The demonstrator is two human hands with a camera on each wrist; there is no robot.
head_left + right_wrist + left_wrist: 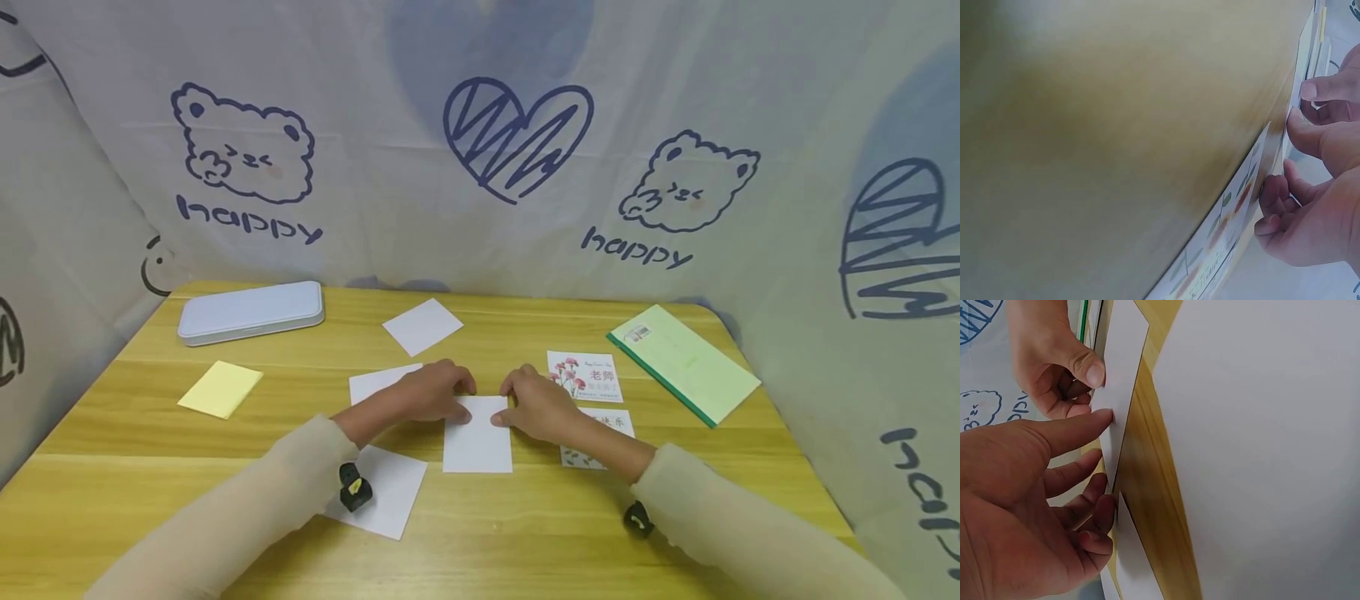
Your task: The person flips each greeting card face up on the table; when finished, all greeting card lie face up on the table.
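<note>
A small white card (477,442) lies on the wooden table in front of the person. The left hand (431,393) is at its upper left corner, the thumb on the card's face and the index finger bent at the far edge. Mirroring it, the right hand (542,408) pinches the upper right corner between thumb and index finger. In the left wrist view, the left thumb (1094,424) presses on the white sheet beside the other hand's thumb. The right wrist view shows the right hand (1329,194) with its other fingers curled in.
White sheets (386,492) lie left of the card and farther back (423,325). Yellow notes (221,389) and a pale case (251,312) sit at the left. Right are a flower-printed card (585,375), a leaf-printed card (615,422) and a green notebook (686,362). A printed curtain (382,233) hangs behind.
</note>
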